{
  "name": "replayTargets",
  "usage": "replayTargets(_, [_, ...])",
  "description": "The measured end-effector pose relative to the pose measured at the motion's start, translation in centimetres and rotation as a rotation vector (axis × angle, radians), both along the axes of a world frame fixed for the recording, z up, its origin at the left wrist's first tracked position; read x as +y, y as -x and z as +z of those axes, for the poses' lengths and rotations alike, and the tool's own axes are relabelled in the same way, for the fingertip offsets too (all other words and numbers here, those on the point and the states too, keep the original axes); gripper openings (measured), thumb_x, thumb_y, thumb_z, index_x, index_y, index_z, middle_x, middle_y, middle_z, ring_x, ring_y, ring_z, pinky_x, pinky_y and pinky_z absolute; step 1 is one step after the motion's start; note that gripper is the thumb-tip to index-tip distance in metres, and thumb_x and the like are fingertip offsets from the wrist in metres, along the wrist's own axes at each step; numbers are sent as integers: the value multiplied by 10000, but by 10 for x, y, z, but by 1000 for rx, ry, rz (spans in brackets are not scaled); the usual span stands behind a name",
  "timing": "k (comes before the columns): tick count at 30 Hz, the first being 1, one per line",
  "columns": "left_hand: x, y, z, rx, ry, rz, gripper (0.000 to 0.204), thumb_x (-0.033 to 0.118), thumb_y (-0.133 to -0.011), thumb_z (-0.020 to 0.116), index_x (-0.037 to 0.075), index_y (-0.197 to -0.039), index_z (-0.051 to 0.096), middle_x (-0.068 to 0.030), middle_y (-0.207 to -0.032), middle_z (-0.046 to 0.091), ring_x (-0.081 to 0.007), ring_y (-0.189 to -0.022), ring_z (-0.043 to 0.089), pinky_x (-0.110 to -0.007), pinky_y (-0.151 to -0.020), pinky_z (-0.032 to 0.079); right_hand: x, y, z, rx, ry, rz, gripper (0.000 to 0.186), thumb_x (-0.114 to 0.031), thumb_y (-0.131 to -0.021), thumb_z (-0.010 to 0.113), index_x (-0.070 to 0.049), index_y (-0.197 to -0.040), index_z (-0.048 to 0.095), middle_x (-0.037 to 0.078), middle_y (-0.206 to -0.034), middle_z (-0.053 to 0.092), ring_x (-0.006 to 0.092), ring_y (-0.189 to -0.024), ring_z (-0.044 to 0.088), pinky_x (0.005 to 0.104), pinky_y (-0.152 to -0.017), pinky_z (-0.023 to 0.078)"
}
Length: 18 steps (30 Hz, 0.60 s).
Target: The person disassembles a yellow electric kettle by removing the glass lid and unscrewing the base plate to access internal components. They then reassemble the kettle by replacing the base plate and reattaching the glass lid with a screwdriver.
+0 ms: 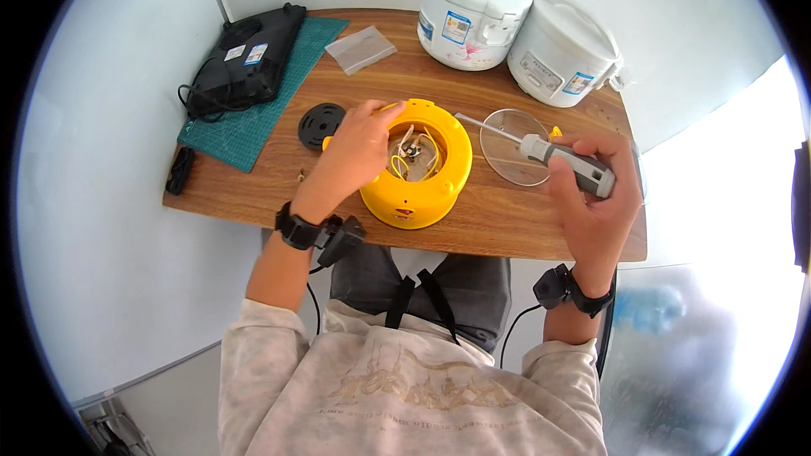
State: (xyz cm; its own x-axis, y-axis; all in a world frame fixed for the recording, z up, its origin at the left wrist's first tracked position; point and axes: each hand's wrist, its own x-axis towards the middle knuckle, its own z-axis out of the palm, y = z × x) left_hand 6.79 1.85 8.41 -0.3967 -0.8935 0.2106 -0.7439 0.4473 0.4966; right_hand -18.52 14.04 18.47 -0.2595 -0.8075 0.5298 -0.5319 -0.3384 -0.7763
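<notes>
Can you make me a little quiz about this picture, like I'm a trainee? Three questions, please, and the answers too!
1. Which hand holds the screwdriver, and which touches the yellow casing?
2. True or false: the glass lid lies to the left of the yellow casing.
3. How many white rice cookers stand at the back of the table?

Key:
1. The right hand holds the screwdriver; the left hand touches the yellow casing.
2. False: the glass lid lies to its right.
3. Two.
</notes>
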Motion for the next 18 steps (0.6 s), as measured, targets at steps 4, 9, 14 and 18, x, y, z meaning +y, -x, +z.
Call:
replayTargets(4, [3, -10, 13, 74, -92, 31, 424, 51, -972, 544, 65, -1395, 554, -141, -1300, 550, -299, -1203, 543, -378, -1049, 452, 2, 4, -11, -65, -38, 66, 217, -57, -814, 762, -34, -956, 598, 76, -925, 728, 118, -797, 651, 261, -743, 529])
replayTargets(9, [10, -2, 2, 132, -33, 69, 412, 42, -979, 525, 44, -1390, 545, -169, -1302, 541, -309, -1221, 536, -374, -1057, 445, -10, -9, -30, 98, -67, 123, 232, -70, -807, 766, -41, -969, 604, 82, -913, 724, 142, -793, 689, 254, -747, 532])
replayTargets(14, [6, -5, -13, 249, -68, 13, 436, 26, -1006, 449, 56, -1441, 475, -164, -1391, 500, -278, -1295, 515, -344, -1131, 398, -15, -18, -37, 126, -115, 161, 210, -79, -813, 751, -42, -961, 607, 81, -849, 708, 152, -682, 663, 264, -661, 524])
replayTargets(18, [3, -10, -15, 287, -96, -33, 456, 29, -1000, 452, 42, -1455, 439, -173, -1425, 487, -277, -1332, 490, -355, -1144, 380, -18, -21, -39, 144, -149, 156, 199, -77, -815, 747, -39, -952, 608, 84, -848, 707, 156, -675, 663, 272, -648, 524])
